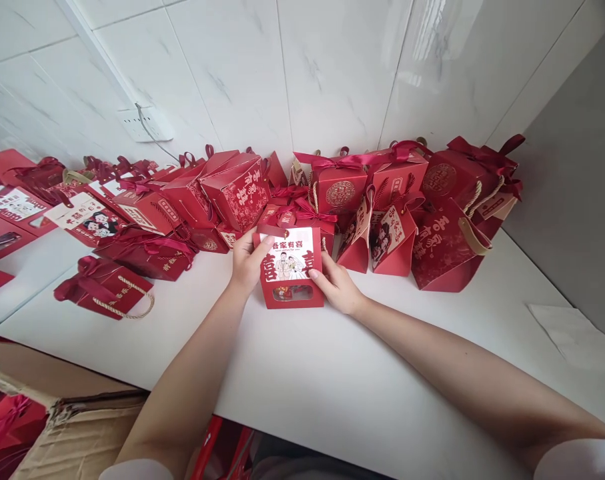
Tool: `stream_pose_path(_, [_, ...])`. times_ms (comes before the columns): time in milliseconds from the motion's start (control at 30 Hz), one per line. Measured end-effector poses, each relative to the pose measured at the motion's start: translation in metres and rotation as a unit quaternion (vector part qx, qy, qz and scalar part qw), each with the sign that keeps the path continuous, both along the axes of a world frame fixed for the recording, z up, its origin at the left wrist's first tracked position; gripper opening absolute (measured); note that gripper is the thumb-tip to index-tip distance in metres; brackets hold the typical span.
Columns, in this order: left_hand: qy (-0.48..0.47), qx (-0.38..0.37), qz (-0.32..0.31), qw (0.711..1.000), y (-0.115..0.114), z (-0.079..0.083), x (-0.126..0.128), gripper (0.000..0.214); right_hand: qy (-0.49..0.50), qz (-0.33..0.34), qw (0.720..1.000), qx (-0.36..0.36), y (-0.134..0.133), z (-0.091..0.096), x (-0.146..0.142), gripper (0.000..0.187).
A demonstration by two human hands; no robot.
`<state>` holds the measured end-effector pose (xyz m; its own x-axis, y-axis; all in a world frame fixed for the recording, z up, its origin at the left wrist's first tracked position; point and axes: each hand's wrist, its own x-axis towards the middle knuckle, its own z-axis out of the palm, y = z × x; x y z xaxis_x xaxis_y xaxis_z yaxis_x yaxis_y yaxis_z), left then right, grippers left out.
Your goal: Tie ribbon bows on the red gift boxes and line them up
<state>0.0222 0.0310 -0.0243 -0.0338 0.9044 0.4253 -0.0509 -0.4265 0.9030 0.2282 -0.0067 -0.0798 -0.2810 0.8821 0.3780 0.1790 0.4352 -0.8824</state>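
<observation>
A red wedding gift box (295, 295) stands in front of me on the white table. Its white label (292, 247) shows a bride and groom, and a small clear window below lets wrapped contents show. My left hand (249, 262) grips the box's left side, its thumb on the front near the top. Around the right side is my right hand (336, 285), with the thumb pressed on the label's lower right corner. The fingers behind the box are hidden. A dark red ribbon at the top of the box is partly visible.
Rows of red gift boxes (445, 257) with ribbons and rope handles line the tiled wall (332, 73). One ribboned box (105, 287) lies at the left. An open cardboard carton (82, 433) stands lower left. A white paper sheet (575, 333) is at the right; a wall socket (145, 125) is behind.
</observation>
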Motion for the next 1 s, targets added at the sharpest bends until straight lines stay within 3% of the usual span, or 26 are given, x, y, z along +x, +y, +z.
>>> stream_pose_path(200, [0.009,0.008,0.055,0.998,-0.001,0.012,0.002,0.022,-0.007,0.012,1.000,0.013,0.000,-0.003,0.000,0.039])
stream_pose_path(333, [0.055,0.054,0.116,0.990,-0.006,0.028,0.005,0.013,-0.022,0.017,0.999,0.023,0.000,-0.003,-0.001,0.037])
stream_pose_path(467, [0.088,0.067,0.127,0.986,-0.015,0.044,0.005,0.013,-0.047,0.036,0.997,0.051,-0.005,-0.001,-0.003,0.042])
stream_pose_path(600, [0.121,0.008,0.071,0.990,-0.017,0.049,-0.002,0.014,-0.074,0.043,0.995,0.060,-0.009,0.000,-0.003,0.045])
stream_pose_path(767, [0.074,0.014,-0.083,0.994,-0.009,0.041,-0.010,0.029,-0.057,-0.014,0.997,0.049,-0.009,-0.002,-0.004,0.049])
stream_pose_path(833, [0.095,0.015,-0.078,0.992,-0.010,0.038,-0.008,0.028,-0.022,-0.043,0.995,0.084,-0.008,-0.001,-0.005,0.059])
stream_pose_path(900, [0.145,0.008,-0.028,0.989,-0.014,0.036,-0.002,0.023,0.012,-0.068,0.985,0.158,-0.008,0.001,-0.006,0.071])
stream_pose_path(1000, [0.207,0.016,0.024,0.978,-0.025,0.036,0.010,0.017,0.000,-0.133,0.950,0.283,-0.010,0.007,-0.007,0.073])
